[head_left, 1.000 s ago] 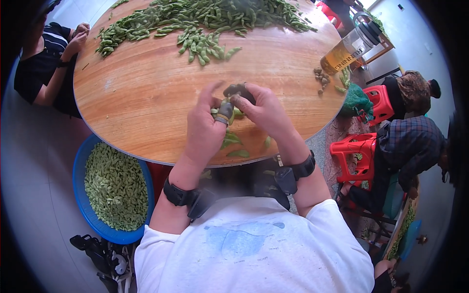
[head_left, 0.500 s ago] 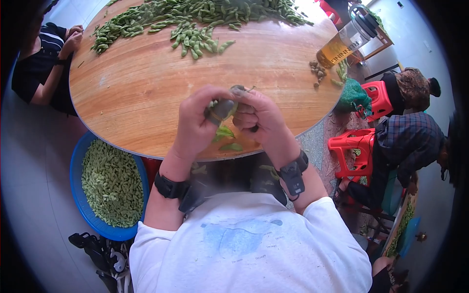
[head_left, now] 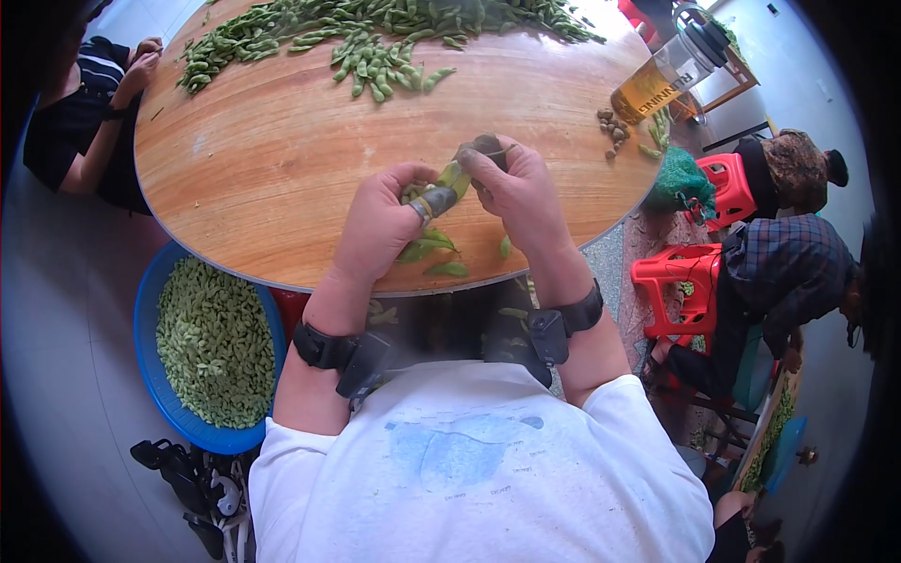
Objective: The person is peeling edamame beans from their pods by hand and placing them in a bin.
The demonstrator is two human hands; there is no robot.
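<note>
Above the wooden table (head_left: 282,178), a green bean pod (head_left: 452,175) is held between my two hands. My left hand (head_left: 380,211) is closed on its lower end, the thumb in a dark cover (head_left: 437,201) pressing against it. Pale green beans (head_left: 411,191) show inside the curled left fingers. My right hand (head_left: 516,188) pinches the pod's upper end, with dark covers on the fingertips. Loose green pods (head_left: 427,246) lie on the tabletop below my hands, near its edge. The undersides of both hands are hidden.
A heap of pods (head_left: 385,38) covers the table's far side. A bottle of amber liquid (head_left: 657,84) stands at right beside small brown lumps (head_left: 612,131). Shelled beans fill a blue basin (head_left: 195,430) at lower left. A person (head_left: 89,122) sits left; red stools (head_left: 680,281) and people are right.
My right hand has moved up and right, drawing slightly away from the left hand. The pod between them now shows more plainly. A pod piece below my right hand has come into sight.
</note>
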